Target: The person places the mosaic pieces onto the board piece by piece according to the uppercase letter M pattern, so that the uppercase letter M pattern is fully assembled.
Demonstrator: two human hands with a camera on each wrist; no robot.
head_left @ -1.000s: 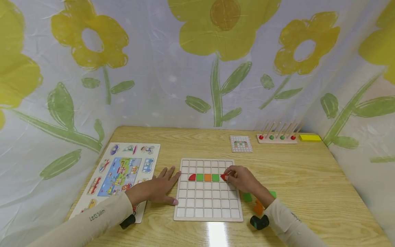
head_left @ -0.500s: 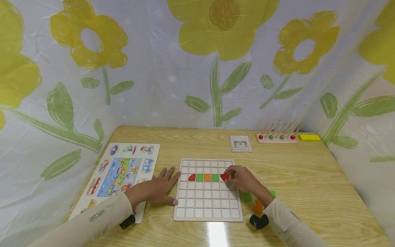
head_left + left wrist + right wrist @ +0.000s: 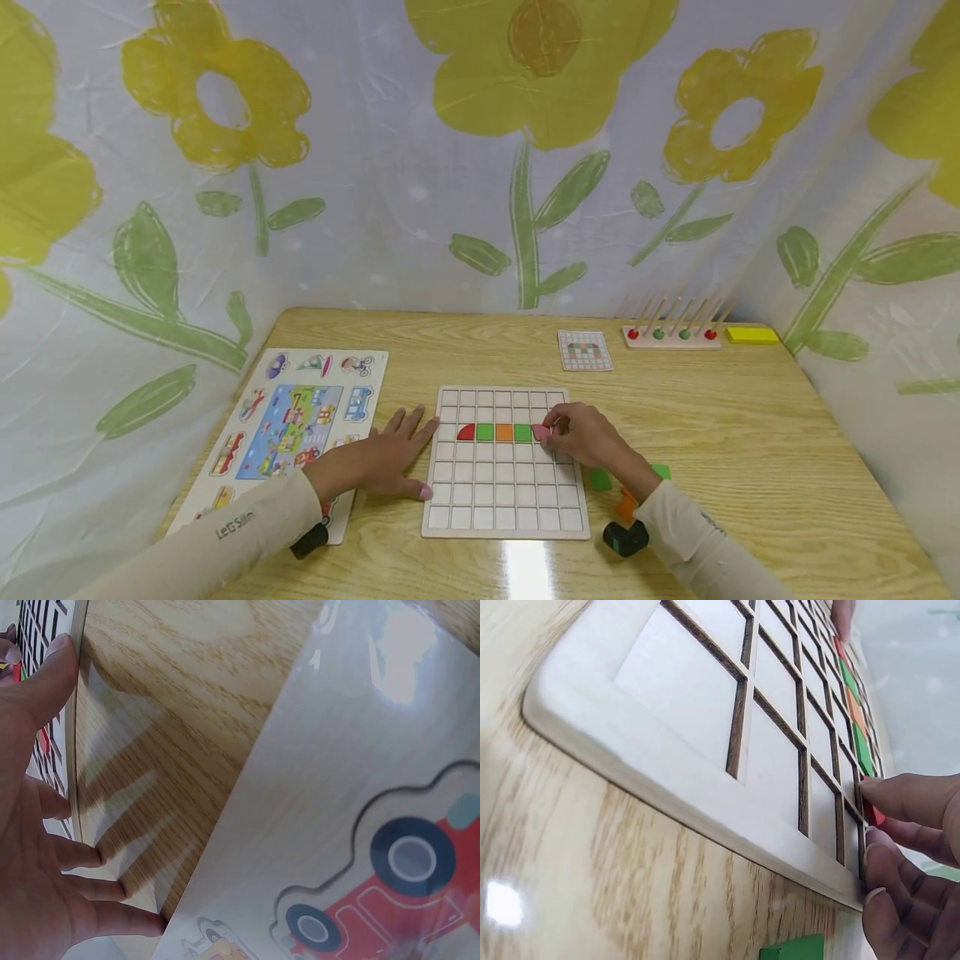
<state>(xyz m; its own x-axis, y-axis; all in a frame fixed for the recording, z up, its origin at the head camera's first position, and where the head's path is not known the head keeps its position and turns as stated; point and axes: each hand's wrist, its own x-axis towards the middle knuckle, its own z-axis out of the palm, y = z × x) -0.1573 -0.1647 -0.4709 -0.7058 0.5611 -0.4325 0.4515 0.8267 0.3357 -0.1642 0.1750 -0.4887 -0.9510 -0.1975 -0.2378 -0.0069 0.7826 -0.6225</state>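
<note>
A white wooden grid board (image 3: 495, 493) lies in the middle of the table. One row holds a red curved-edge piece (image 3: 467, 432), a green square (image 3: 485, 432), an orange square (image 3: 504, 432) and another green square (image 3: 522, 432). My right hand (image 3: 588, 435) pinches a red piece (image 3: 874, 801) between thumb and fingers, at the cell right of that second green square. My left hand (image 3: 386, 457) lies with fingers spread beside the board's left edge, its thumb touching the rim; in the left wrist view the fingers (image 3: 75, 851) are straight.
A vehicle picture puzzle (image 3: 360, 358) lies on the left. Loose green (image 3: 600, 479) and orange pieces (image 3: 627, 504) lie right of the board, near the right forearm. Toward the back are a pattern card (image 3: 585, 351), a peg stand with beads (image 3: 672, 337) and a yellow block (image 3: 752, 335).
The red piece in my right hand has tilted and shifted slightly left, closer to the green square. My left hand has stayed in place.
</note>
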